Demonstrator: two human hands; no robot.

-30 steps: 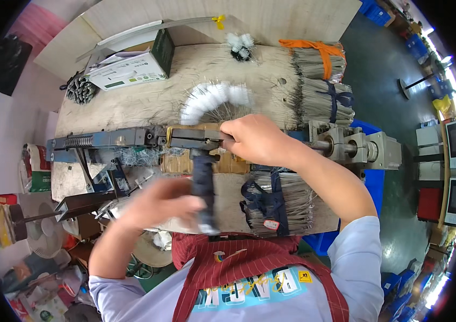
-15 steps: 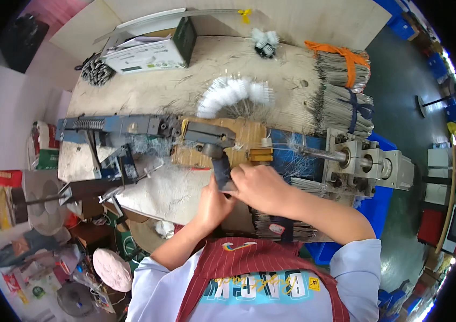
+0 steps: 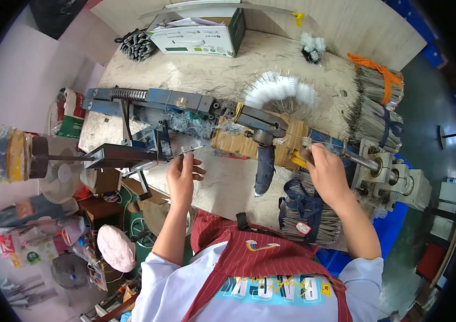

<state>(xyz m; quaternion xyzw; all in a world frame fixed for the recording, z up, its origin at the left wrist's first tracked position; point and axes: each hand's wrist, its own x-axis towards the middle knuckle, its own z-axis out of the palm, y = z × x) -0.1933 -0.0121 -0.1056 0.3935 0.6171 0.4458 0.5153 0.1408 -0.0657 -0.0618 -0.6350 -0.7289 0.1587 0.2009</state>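
Head view, looking down on a workbench [image 3: 222, 75] with a long blue machine [image 3: 158, 102] lying across it. Left hand [image 3: 184, 173] sits at the near edge of the bench, fingers curled round a thin wire-like strip [image 3: 185, 153] that runs left toward the machine's dark metal arm [image 3: 115, 155]; grip looks light, thumb and fingertips pinched on it. Right hand [image 3: 327, 170] is closed around a handle or rod end [image 3: 304, 155] just right of the cardboard-wrapped block [image 3: 239, 140], beside the grey shaft housing [image 3: 389, 174]; exactly what it grips is partly hidden by the fingers. A dark lever handle [image 3: 264, 169] hangs down from the clamp [image 3: 260, 122] between the two hands, untouched. White bristle brush [image 3: 280, 88] lies fanned out just behind the clamp. Bundles of grey wire stock [image 3: 373, 110], tied with orange and blue straps, are stacked at the right end of the bench; another bundle [image 3: 306, 212] rests near the right forearm. White and green carton [image 3: 198, 35] stands at the far edge. Fan [image 3: 61, 180] stands low at left.
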